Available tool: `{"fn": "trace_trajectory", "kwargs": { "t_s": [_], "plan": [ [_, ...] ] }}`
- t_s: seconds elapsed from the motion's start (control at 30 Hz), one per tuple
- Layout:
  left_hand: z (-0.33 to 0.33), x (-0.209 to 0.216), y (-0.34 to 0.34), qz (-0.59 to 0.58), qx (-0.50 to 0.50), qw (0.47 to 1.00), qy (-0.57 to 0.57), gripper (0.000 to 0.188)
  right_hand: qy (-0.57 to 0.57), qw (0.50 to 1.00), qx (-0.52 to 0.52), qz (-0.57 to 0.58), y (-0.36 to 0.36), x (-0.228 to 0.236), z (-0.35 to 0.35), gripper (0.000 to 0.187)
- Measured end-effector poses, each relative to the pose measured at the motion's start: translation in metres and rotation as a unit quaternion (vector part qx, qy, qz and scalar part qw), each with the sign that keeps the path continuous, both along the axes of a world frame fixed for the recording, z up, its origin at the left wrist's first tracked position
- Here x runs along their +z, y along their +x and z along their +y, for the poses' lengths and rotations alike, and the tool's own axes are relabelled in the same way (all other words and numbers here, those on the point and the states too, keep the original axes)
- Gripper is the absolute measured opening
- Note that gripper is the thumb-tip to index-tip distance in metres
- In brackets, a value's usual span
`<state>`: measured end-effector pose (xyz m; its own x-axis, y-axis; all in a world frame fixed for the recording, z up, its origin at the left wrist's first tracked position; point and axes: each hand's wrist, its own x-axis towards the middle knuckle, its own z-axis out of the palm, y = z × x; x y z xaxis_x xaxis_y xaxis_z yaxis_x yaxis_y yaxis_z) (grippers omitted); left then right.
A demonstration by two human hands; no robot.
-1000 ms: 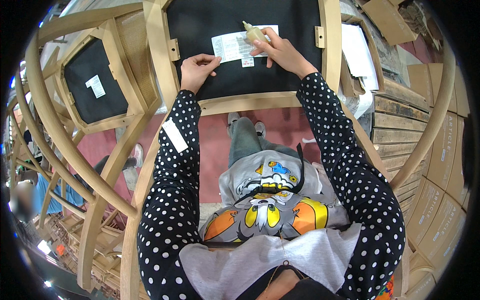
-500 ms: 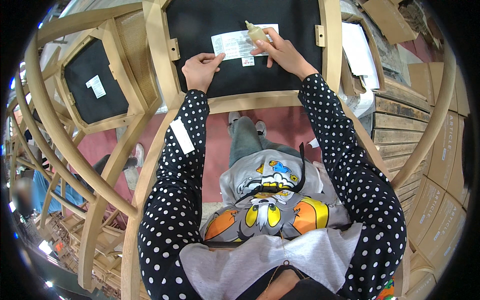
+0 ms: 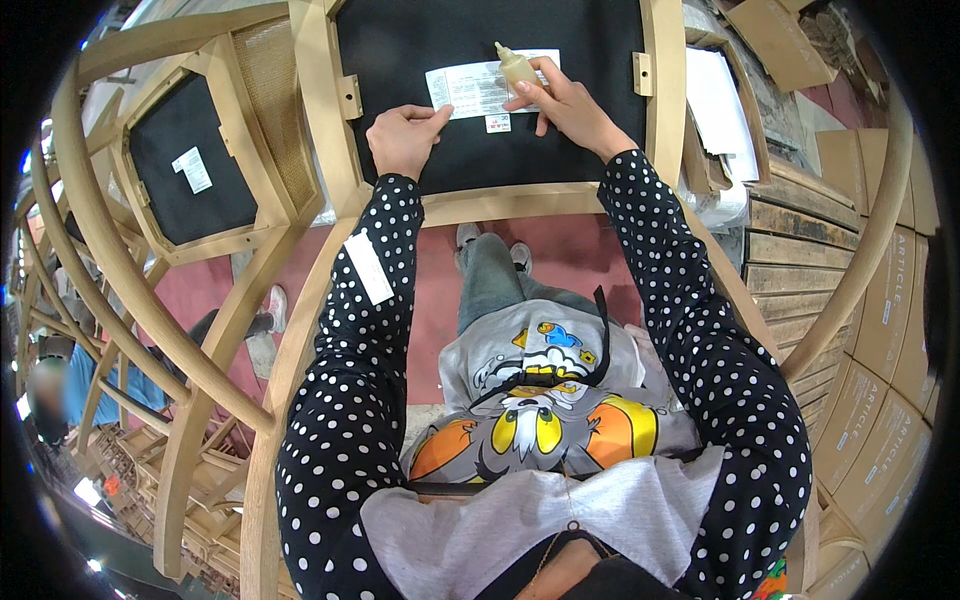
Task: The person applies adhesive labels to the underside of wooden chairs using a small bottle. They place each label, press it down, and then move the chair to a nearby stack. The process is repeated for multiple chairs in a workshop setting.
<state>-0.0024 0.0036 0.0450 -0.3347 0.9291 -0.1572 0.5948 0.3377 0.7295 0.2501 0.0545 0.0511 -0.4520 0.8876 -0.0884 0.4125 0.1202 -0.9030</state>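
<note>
A white printed paper label (image 3: 465, 88) lies on the black underside (image 3: 400, 160) of a wooden chair seat in front of me. My left hand (image 3: 405, 140) is closed, thumb and finger pinching at the label's lower left corner. My right hand (image 3: 572, 108) grips a small squeeze bottle (image 3: 517, 69) over the label's right part. The bottle has a pointed nozzle, tilted up and left, and yellowish contents. Just below the label sits a small white sticker (image 3: 497, 123) with red print.
The chair's wooden frame (image 3: 500, 203) surrounds the black panel, its curved arm (image 3: 890, 190) rising at right. Another upturned chair (image 3: 280, 100) stands at left. Cardboard cartons (image 3: 880, 400) and a slatted wooden platform (image 3: 800, 245) are at right. Another person (image 3: 95, 385) is at far left.
</note>
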Motion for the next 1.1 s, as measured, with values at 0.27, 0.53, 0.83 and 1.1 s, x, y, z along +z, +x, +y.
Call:
{"fn": "trace_trajectory", "kwargs": {
  "t_s": [0.27, 0.53, 0.83, 1.1],
  "plan": [
    [0.005, 0.018, -0.007, 0.248, -0.059, 0.966, -0.034, 0.038, 0.0, 0.998, -0.037, 0.057, 0.002, 0.004, -0.001, 0.041],
    [-0.01, -0.027, 0.059, 0.295, -0.269, 0.862, 0.313, 0.085, 0.097, 0.929, -0.282, 0.221, 0.025, -0.01, 0.018, 0.046],
    [0.016, -0.04, 0.019, 0.406, -0.181, 0.876, 0.186, 0.093, 0.104, 0.919, -0.292, 0.243, 0.026, -0.015, 0.021, 0.046],
    [-0.022, -0.059, 0.038, 0.391, -0.18, 0.885, 0.18, 0.111, 0.109, 0.919, -0.299, 0.234, 0.023, -0.01, 0.019, 0.046]
  ]
}}
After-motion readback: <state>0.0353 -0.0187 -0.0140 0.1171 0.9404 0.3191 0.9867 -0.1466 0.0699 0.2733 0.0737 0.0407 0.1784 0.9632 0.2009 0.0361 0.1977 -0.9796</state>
